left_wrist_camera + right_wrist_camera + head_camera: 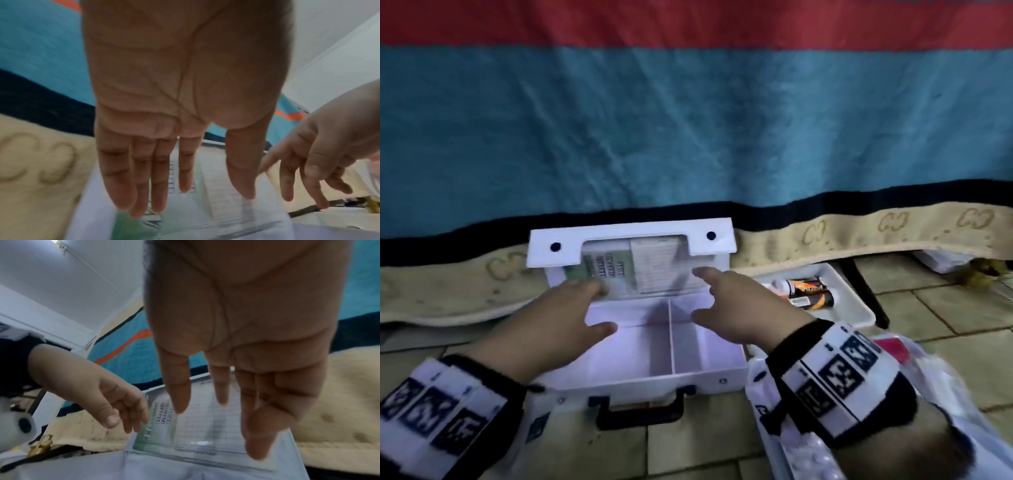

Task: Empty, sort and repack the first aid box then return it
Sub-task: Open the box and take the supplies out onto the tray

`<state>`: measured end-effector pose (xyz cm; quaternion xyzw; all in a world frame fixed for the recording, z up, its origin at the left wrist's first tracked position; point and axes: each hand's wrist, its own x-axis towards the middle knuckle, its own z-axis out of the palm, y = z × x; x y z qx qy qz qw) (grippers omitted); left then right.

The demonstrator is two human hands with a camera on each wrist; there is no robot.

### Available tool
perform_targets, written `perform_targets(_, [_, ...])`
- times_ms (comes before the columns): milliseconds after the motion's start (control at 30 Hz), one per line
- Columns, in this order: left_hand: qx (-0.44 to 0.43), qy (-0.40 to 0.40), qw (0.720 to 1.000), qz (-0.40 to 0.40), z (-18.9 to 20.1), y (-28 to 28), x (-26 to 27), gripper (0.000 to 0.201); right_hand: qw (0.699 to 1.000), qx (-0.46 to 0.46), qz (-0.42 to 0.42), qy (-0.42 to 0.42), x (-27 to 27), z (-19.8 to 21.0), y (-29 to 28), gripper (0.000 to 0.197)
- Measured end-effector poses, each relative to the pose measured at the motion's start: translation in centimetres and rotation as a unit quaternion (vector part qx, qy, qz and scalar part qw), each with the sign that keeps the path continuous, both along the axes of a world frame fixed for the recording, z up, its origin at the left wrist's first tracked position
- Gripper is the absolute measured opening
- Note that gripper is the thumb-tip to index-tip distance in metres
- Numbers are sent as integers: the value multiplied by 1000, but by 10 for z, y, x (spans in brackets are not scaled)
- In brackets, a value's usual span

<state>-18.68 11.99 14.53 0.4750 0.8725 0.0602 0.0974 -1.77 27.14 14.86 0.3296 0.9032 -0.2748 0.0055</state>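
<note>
— Plainly, nothing is gripped: the left hand [566,310] is held out flat with its fingers [121,178] straight and close together, and the right hand [739,308] is spread the same way, its fingers [259,426] extended and relaxed.

— Where are the hands placed?

— Both are stretched over the first aid box [654,353], which lies open on the tiled floor [688,448]. The left fingertips are seen at the printed sheet [626,270] tucked inside the raised lid [631,240]; whether it is actually touched cannot be told through the blur. The right fingertips are near the sheet's other edge.

— And the box itself?

— A white case is shown, with a divider [670,335] splitting the bottom into two compartments, both bare. A dark carrying handle [640,411] is turned toward the person. The lid is propped against the beige fabric [465,284] hanging below a blue, black-edged blanket [688,130].

— What is found around it?

— Just to the right a white tray [856,301] is set on the floor, with a dark orange-marked tube [808,287] and other small items lying in it. Nearer the person, under the right wrist, clear plastic packets [928,370] are piled, one with a red patch; a blister strip [811,462] is partly visible at the bottom edge. Black and white marker bands [835,373] are worn on both wrists.
</note>
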Motion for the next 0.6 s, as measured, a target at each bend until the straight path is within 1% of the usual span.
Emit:
perform_targets(67, [18, -14, 1000, 15, 2, -7, -13, 67, 999, 35, 7, 37, -10, 4, 3, 66])
perform_targets(133, [87, -24, 996, 27, 6, -10, -20, 74, 993, 62, 0, 95, -17, 7, 5, 66])
perform_targets(200, [161, -4, 986, 32, 10, -9, -22, 72, 982, 76, -12, 171, -24, 11, 6, 62])
perform_targets(267, [197, 47, 979, 15, 15, -6, -21, 61, 971, 113, -13, 209, -33, 14, 9, 53])
perform_targets(333, [204, 76, 976, -5, 20, 0, -19, 53, 965, 149, -7, 218, -42, 13, 12, 49])
perform_targets(467, [188, 85, 978, 11, 22, 10, -22, 38, 953, 234, 17, 191, -53, 11, 16, 55])
perform_targets(500, [192, 81, 978, 18, 21, 11, -25, 36, 952, 241, 21, 188, -54, 10, 18, 56])
perform_targets(533, [200, 75, 977, 22, 20, 13, -26, 39, 952, 241, 24, 187, -55, 11, 19, 56])
perform_targets(600, [211, 57, 976, 15, 21, 15, -30, 39, 955, 225, 28, 192, -58, 11, 22, 50])
